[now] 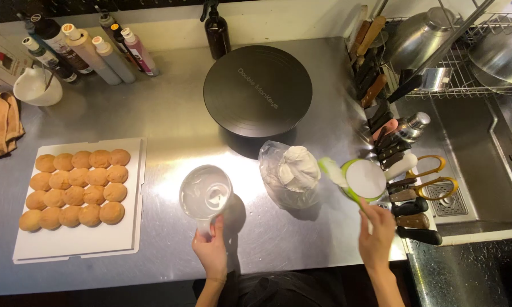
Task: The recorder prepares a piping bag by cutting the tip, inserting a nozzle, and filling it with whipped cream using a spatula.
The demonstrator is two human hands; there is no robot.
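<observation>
Steel counter (pixel 170 119), glare in the middle. My left hand (pixel 211 250) is wrapped around the handle of a clear measuring jug (pixel 206 193), which stands near-centre, just right of the white tray (pixel 133 227) of round golden cookies (pixel 77 187). My right hand (pixel 376 233) is closed on the handle of a white spatula (pixel 331 170), its blade lying across a green-rimmed cup (pixel 365 179) at the right. Between jug and cup slumps a clear piping bag (pixel 290 173) with white cream in it.

Judgement: keep the jug upright and steady by the handle; lift the spatula straight up so it clears the cup's rim without tipping it.

Room: open steel near the front edge between my hands. Tight on the right, where knife handles (pixel 407 207) and scissors (pixel 432 182) line the sink edge. Black turntable (pixel 257 91) sits far-centre, bottles (pixel 85 51) far left.
</observation>
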